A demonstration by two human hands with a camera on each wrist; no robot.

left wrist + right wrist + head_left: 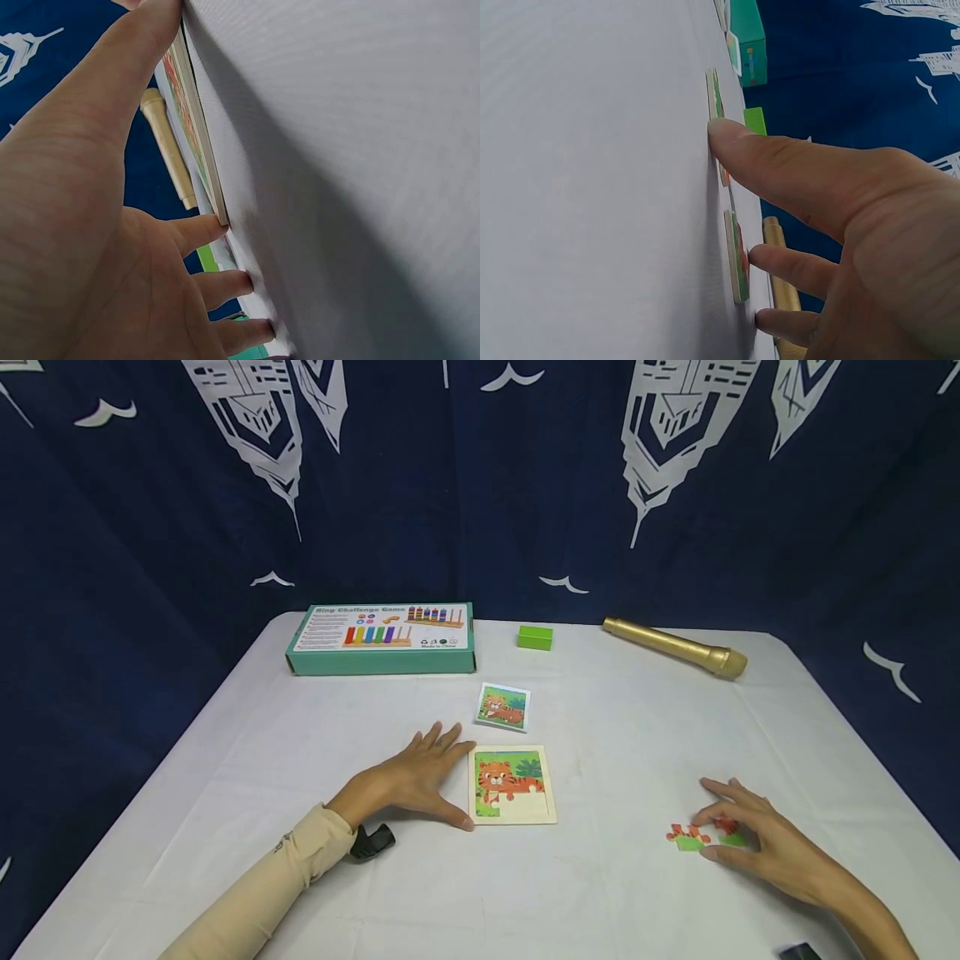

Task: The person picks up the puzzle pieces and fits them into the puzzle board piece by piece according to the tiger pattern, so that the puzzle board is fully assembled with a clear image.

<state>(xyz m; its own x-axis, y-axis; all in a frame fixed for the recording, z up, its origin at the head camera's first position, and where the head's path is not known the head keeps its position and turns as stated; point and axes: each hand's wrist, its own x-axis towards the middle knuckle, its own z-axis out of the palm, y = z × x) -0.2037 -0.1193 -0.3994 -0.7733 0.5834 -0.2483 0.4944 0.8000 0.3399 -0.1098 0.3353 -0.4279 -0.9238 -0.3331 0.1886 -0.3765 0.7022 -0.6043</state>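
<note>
A wooden tiger jigsaw board (pixel 525 812) lies mid-table, its lower right part bare. My left hand (pixel 420 781) spreads its fingers at the board's left side, with thumb and index fingertips at its left corners. On the right, my right hand (pixel 772 839) pinches a red and green puzzle piece (pixel 688 839) between thumb and index finger. A second puzzle piece (pixel 731 838) lies partly hidden under that hand; in the right wrist view this other piece (pixel 737 259) lies flat beside the other fingers. Behind the board is a small tiger picture card (pixel 503 707).
At the back left stands a green Ring Challenge Game box (pixel 381 662). A bright green block (pixel 535 638) sits to its right, then a gold microphone (pixel 667 645). White cloth covers the table (pixel 615 893), and a dark blue curtain (pixel 480 485) hangs behind it.
</note>
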